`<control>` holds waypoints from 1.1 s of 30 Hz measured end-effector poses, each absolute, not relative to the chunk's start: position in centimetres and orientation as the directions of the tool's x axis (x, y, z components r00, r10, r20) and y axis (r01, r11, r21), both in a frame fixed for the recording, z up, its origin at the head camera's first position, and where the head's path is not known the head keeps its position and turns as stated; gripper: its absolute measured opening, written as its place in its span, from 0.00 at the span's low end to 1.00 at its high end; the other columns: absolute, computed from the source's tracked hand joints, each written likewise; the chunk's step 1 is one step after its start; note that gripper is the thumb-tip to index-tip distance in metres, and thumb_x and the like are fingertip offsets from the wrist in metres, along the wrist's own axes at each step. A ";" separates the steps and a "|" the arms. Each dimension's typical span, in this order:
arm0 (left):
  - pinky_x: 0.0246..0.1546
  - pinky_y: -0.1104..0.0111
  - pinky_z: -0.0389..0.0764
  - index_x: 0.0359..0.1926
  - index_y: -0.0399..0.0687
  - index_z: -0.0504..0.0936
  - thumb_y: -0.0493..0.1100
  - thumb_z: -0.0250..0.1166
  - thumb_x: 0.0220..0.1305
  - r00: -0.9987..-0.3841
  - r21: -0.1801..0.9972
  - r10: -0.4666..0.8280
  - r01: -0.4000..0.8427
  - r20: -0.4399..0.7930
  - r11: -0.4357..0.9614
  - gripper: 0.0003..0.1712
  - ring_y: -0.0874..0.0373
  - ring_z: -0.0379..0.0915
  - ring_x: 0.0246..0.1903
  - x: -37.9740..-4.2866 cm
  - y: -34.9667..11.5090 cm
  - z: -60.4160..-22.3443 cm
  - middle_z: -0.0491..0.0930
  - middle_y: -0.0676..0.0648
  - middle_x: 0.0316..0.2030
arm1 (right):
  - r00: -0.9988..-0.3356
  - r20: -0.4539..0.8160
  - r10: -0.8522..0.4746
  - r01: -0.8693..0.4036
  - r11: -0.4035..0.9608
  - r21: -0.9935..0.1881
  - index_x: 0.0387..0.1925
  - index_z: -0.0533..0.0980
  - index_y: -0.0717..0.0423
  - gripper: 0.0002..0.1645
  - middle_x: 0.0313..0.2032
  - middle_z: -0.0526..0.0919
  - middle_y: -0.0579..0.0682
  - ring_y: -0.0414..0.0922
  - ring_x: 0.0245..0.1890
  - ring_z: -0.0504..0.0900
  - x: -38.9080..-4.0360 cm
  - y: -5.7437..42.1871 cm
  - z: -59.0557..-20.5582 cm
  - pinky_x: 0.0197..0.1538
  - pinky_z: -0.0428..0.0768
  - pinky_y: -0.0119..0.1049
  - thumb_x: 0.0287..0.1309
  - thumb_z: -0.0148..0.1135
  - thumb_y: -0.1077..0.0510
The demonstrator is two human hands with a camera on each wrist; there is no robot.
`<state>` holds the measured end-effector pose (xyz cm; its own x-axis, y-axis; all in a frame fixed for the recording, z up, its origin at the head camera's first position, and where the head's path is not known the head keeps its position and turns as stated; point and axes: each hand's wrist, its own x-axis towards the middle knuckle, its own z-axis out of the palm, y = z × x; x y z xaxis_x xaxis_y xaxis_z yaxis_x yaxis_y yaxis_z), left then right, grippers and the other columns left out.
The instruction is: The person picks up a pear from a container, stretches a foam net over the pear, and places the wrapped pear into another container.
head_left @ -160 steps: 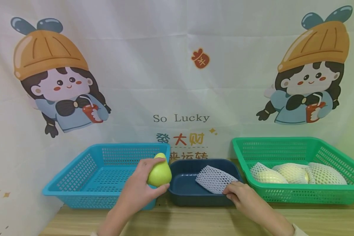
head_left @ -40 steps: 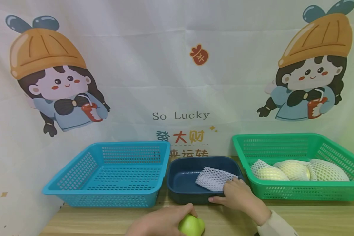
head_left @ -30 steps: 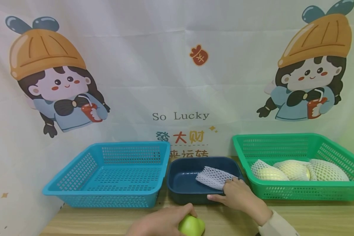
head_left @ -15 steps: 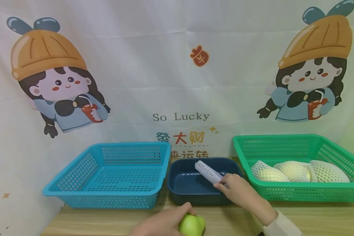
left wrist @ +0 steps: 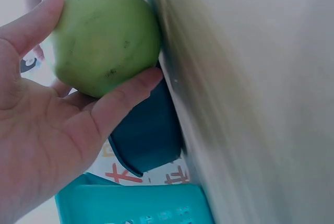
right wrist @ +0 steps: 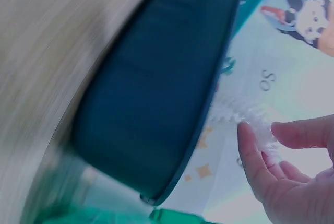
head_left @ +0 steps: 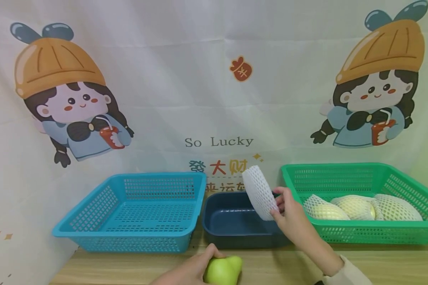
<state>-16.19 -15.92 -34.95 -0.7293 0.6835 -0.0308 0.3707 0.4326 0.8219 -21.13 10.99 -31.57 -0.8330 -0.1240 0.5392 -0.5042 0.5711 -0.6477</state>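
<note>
A green pear (head_left: 224, 270) is gripped by my left hand (head_left: 190, 270), low over the front of the wooden table. The left wrist view shows the pear's rounded base (left wrist: 107, 38) between thumb and fingers. My right hand (head_left: 295, 219) pinches a white foam net sleeve (head_left: 259, 194) by its lower end, raised above the dark blue bin (head_left: 235, 240). In the right wrist view the foam net (right wrist: 237, 110) is blurred and overexposed, near the fingertips.
On the left stands a blue perforated basket (head_left: 128, 232) with nothing visible inside. A green basket (head_left: 374, 226) on the right holds several net-wrapped fruits (head_left: 354, 207). A printed cloth (head_left: 171, 79) hangs behind the containers on the wooden table (head_left: 267, 265).
My right hand has lifted the foam net out of the dark blue bin. Earlier, my left hand brought the pear from beside the blue basket down to the front; lately it shifts slightly left.
</note>
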 end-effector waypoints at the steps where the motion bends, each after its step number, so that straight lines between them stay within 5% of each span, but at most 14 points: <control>1: 0.39 0.73 0.72 0.54 0.45 0.62 0.45 0.68 0.55 -0.729 0.825 0.685 0.375 -0.020 0.423 0.30 0.68 0.70 0.41 -16.2 -16.0 -35.1 0.69 0.38 0.56 | -0.851 0.512 -0.121 -0.488 0.544 -0.683 0.52 0.64 0.69 0.27 0.35 0.76 0.59 0.46 0.32 0.77 -21.0 11.0 -31.4 0.32 0.78 0.33 0.49 0.60 0.75; 7: 0.48 0.70 0.75 0.48 0.38 0.59 0.44 0.62 0.61 -0.721 0.818 0.693 0.409 0.017 0.405 0.24 0.54 0.73 0.51 -16.4 -16.3 -36.4 0.70 0.33 0.53 | -0.940 0.255 -0.228 -0.310 0.255 -0.916 0.57 0.61 0.71 0.29 0.40 0.74 0.61 0.45 0.35 0.78 -20.4 11.2 -31.1 0.38 0.82 0.42 0.53 0.56 0.72; 13: 0.51 0.59 0.75 0.45 0.34 0.58 0.39 0.57 0.65 -0.701 0.829 0.712 0.418 0.035 0.371 0.17 0.35 0.68 0.55 -16.8 -15.9 -37.1 0.70 0.29 0.51 | -0.890 0.133 -0.436 -0.200 0.110 -0.974 0.55 0.59 0.72 0.29 0.43 0.72 0.59 0.44 0.39 0.79 -20.0 11.1 -31.3 0.41 0.81 0.44 0.52 0.57 0.69; 17: 0.47 0.61 0.77 0.48 0.33 0.59 0.36 0.61 0.61 -0.716 0.819 0.697 0.411 0.018 0.401 0.22 0.40 0.72 0.51 -17.0 -15.4 -37.1 0.74 0.29 0.48 | -0.853 0.085 -0.515 -0.174 0.126 -0.977 0.51 0.60 0.71 0.25 0.42 0.70 0.57 0.45 0.38 0.78 -19.7 11.0 -31.3 0.40 0.82 0.46 0.51 0.56 0.70; 24: 0.47 0.71 0.72 0.51 0.40 0.65 0.37 0.64 0.57 -0.738 0.700 0.673 0.449 -0.060 0.555 0.23 0.50 0.73 0.52 -16.9 -14.8 -36.8 0.78 0.36 0.49 | -0.760 0.052 -0.648 -0.309 0.290 -0.906 0.46 0.64 0.67 0.18 0.44 0.76 0.57 0.49 0.44 0.78 -19.1 14.2 -29.4 0.43 0.77 0.37 0.54 0.58 0.67; 33: 0.45 0.73 0.74 0.54 0.39 0.64 0.40 0.66 0.56 -0.699 0.598 0.715 0.561 -0.029 0.573 0.27 0.55 0.74 0.51 -17.2 -15.0 -37.0 0.77 0.37 0.49 | -0.683 -0.134 -0.719 -0.147 0.314 -0.938 0.50 0.64 0.64 0.19 0.46 0.78 0.56 0.49 0.46 0.77 -19.8 18.2 -30.3 0.43 0.77 0.46 0.58 0.56 0.64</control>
<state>-17.17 -14.99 -36.97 -0.6986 0.7149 -0.0292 0.5610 0.5726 0.5978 -19.75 18.24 -30.25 -0.6826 -0.7185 -0.1337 -0.1472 0.3143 -0.9378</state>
